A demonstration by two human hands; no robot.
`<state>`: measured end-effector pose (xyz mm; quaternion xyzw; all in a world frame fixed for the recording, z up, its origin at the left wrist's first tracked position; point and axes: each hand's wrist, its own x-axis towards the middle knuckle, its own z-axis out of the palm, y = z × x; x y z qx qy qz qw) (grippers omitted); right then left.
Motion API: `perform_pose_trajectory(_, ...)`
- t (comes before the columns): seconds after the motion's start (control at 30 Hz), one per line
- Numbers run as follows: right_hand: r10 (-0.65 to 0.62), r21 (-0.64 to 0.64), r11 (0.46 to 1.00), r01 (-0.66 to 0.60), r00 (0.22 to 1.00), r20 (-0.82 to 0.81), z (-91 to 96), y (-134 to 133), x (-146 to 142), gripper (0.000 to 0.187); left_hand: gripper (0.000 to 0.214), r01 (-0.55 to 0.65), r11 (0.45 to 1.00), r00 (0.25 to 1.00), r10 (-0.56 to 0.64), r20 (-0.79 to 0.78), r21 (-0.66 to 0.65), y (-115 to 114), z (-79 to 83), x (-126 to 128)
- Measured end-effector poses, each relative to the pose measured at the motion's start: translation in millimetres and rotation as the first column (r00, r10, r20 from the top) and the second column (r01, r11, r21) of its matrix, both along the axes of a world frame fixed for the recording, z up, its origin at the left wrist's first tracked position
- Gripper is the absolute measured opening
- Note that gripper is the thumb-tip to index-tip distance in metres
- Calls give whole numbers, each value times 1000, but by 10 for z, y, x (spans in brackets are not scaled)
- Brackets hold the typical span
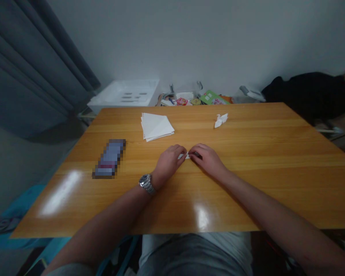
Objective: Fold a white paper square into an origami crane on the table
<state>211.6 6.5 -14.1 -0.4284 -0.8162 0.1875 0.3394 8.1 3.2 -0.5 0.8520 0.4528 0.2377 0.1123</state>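
Between my two hands lies a small folded piece of white paper [187,156], low on the wooden table [261,153]. My left hand [171,159], with a metal watch [147,183] on its wrist, pinches the left end of the paper. The fingers of my right hand [207,158] are closed on its right end. Most of the paper is hidden under my fingertips, so its exact shape is unclear. Beyond my right hand a folded white paper crane [221,120] rests on the tabletop.
A stack of white paper sheets [157,127] lies beyond my left hand. Farther left is a pixelated, phone-shaped object [109,159]. Behind the table's far edge stand a white foam box [126,93] and a green booklet [212,97]. Dark cloth [307,96] is heaped at the right.
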Motion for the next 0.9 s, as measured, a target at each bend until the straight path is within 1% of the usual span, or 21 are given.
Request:
perform_pose_trajectory(0.13,-28,24,999,28,1000,3,-14,-3,-15,6,19,48,998,993,-45,-110,30,-16,21,-14)
perform_pose_trajectory(0.27,-67,59,996,65,997,36,-44,0,-6,8,25,160,984,951,-134,-279,73,-76,68,-41)
perform_pose_trajectory(0.37,-99,70,993,95,994,47,-80,19,24,11,30,185,979,931,-148,-334,83,-143,99,-72)
perform_pose_trajectory(0.5,-73,71,995,69,995,61,-116,45,87,14,33,205,978,933,-181,-311,46,-182,100,-125)
perform_pose_trajectory(0.63,-25,85,996,19,997,74,-115,44,138,20,38,235,972,939,-229,-258,-8,-152,81,-219)
perform_pose_trajectory(0.73,7,111,994,-17,996,94,-107,38,150,21,42,299,951,930,-308,-198,-75,-113,79,-331)
perform_pose_trajectory(0.8,8,135,991,-22,994,105,-105,35,148,19,43,360,924,907,-379,-181,-133,-91,85,-399)
perform_pose_trajectory(0.83,5,145,989,-20,994,109,-106,34,146,18,43,375,914,899,-399,-181,-152,-83,88,-423)
perform_pose_trajectory(0.9,6,154,988,-24,993,116,-111,34,143,18,43,383,912,893,-407,-193,-149,-72,92,-442)
